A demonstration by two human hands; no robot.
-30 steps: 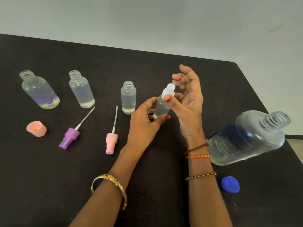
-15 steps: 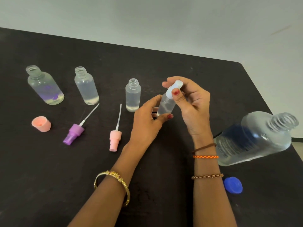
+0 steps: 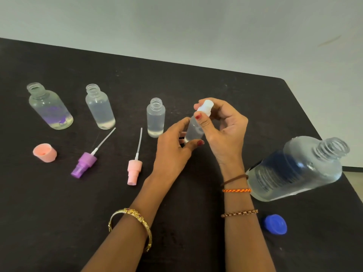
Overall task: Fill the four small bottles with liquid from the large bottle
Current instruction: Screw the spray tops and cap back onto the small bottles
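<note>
Hands meet over the dark surface [image 3: 196, 85], both on one small spray bottle [image 3: 193, 130] held up and tilted. The left hand [image 3: 172, 152] has its fingers clamped around the lower body of that bottle, thumb in front. The right hand [image 3: 225, 130] has its fingers pinched on the white cap [image 3: 206, 107] at the bottle's top, thumb pressed against the near side.

Taking the held bottle as landmark: just to its left stands a narrow open bottle [image 3: 155, 117] holding clear liquid. Further left stands a second open bottle [image 3: 100, 107], and furthest left a wider bottle with a purple print [image 3: 50, 107], also open and leaning in this wide view. Nearer the person than these three lie a pink spray pump [image 3: 134, 169], a purple spray pump [image 3: 83, 163] and a peach cap [image 3: 44, 152], each with nothing touching it.

To the right of the held bottle, near the right wrist, the large bottle [image 3: 298, 169] stands open-necked with a dark label. Its blue cap [image 3: 276, 224] lies on the surface beside the right forearm, closer to the person than the large bottle.
</note>
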